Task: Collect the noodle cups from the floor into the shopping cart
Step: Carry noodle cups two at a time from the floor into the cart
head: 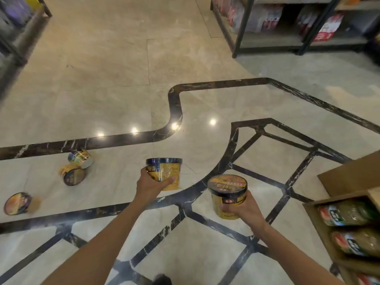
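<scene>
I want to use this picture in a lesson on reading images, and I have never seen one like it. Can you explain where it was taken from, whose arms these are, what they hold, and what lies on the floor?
There is one picture, from a camera worn on a person's head, looking forward and down in a shop. The two bare arms are that person's own.

The left hand grips a noodle cup. The right hand grips a second cup.

Three more cups lie on their sides on the marble floor: two touching, and one farther left.

A cardboard box of packets stands at the right, and shelves at the top. No shopping cart shows.
</scene>
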Available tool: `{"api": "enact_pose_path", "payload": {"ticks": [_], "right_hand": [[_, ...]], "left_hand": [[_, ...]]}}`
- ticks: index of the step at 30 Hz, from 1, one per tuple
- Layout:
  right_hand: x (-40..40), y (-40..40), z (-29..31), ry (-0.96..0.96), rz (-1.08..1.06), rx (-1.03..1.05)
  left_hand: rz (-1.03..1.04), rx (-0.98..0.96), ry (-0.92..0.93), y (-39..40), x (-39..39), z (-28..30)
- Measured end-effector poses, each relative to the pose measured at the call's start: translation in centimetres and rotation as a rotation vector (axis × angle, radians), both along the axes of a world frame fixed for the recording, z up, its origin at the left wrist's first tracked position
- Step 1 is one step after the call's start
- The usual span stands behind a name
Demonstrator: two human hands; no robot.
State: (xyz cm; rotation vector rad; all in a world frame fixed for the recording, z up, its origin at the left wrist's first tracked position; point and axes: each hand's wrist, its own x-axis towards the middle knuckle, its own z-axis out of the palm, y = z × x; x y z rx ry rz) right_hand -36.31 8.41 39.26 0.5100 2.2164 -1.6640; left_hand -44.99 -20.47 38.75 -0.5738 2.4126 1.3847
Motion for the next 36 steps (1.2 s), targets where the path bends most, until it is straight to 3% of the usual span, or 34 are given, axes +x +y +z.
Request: {"api": "enact_pose_path", "payload": {"ticks": [6,9,24,28,36], "right_hand": [[-0.5,-4.9,16.5,-0.070,0.027,-0.192],[0.3,-6.9,22.0,-0.054,0.025,-0.268],[0.4,-11.2,28.4,-0.066,-0.024,-0.346],[-0.8,-14.8,29.9,-0.041,0.113,-0.375],[0.3,-24.6,33.0,-0.011,0.602,-0.424]], "left_hand": [[0.142,0.081,-0.005,-4.5,7.0,18.1],[0.203,0.105,0.003,-6.8,9.8,23.2],[0.194,0.171,0.069,-10.5,12.0,29.2],[0.295,0.158,0.107,-13.2,14.3,31.4],[0.703,0.089,0.311,-16.2,25.4,34.1]]}}
